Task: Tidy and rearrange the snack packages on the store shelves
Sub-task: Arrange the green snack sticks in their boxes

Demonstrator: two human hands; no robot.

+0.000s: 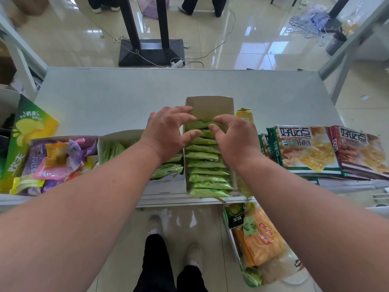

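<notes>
A narrow cardboard box (210, 103) stands on the white shelf top (105, 98), filled with a row of several small green snack packets (207, 171). My left hand (168, 131) and my right hand (233, 140) both reach over the far end of that row. Their curled fingers and thumbs pinch the rearmost green packets (200, 124). To the left, a second open box (117, 142) holds more green packets (168, 170), partly hidden under my left forearm.
A box of mixed purple, pink and yellow sweets (52, 165) and a green chip bag (27, 131) lie at the left. Stacked biscuit packs (311, 148) lie at the right. An orange chips bag (263, 239) sits on a lower shelf. A black stand base (150, 52) and cables lie on the floor beyond.
</notes>
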